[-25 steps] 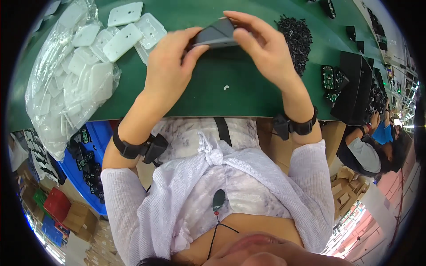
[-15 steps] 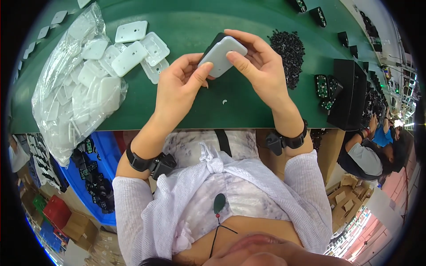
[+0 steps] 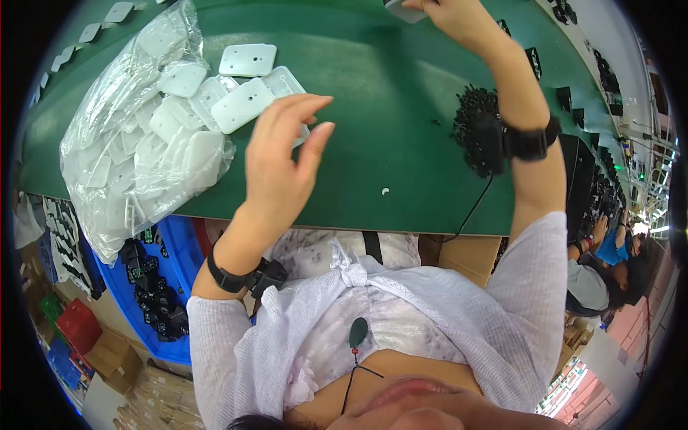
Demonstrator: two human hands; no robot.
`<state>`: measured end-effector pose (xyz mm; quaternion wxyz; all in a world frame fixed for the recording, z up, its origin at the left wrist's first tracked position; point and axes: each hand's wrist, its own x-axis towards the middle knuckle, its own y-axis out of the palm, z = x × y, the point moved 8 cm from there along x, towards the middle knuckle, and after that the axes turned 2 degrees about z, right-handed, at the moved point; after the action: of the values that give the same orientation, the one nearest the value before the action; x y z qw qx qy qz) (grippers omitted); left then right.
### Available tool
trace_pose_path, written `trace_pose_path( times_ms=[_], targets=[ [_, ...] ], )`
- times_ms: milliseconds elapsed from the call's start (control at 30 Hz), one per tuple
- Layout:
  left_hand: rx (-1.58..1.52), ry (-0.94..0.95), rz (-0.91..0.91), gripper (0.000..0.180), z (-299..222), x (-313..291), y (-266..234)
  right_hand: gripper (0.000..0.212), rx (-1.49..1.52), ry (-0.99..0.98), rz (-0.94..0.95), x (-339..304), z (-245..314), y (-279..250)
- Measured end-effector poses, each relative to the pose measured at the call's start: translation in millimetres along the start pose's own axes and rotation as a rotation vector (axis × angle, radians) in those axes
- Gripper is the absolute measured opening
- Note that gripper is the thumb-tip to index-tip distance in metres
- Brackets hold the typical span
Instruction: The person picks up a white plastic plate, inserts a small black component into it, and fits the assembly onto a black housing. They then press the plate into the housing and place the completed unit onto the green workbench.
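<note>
Head cam shows the right hand (image 3: pixel 459 21) up top, grip pinching a pale case (image 3: pixel 405 10) by its right side, partly out of frame. Looks light, stiff and kinda slick, so I'd hold it by the side edges. Left hand (image 3: pixel 279 154) is spread and holding nothing, near the white plates (image 3: pixel 244 105). Decent room mid-surface (image 3: pixel 387 143); just mind the black pile (image 3: pixel 473 118) beside the right wrist.

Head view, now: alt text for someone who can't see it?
A person's right hand, at the picture's top, holds a partly cropped grey piece at a green table. The left hand is open and empty beside white plates and a clear bag of more.
</note>
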<state>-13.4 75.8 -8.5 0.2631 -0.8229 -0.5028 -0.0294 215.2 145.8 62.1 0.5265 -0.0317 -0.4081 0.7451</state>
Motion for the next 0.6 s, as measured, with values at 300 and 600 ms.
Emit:
trace_pose_path(
  times_ms=[300, 600],
  targets=[
    [0.685, 0.183, 0.030, 0.025, 8.1, 49.9, -58.3, 0.036, -0.184, 0.513, 0.456, 37.3, -104.0, -14.4],
    [1.169, -0.033, -0.002, 0.044, 26.0, 75.0, -22.7, 0.040, -0.309, 0.414, 0.231, 42.0, -91.5, -45.2]
  ],
)
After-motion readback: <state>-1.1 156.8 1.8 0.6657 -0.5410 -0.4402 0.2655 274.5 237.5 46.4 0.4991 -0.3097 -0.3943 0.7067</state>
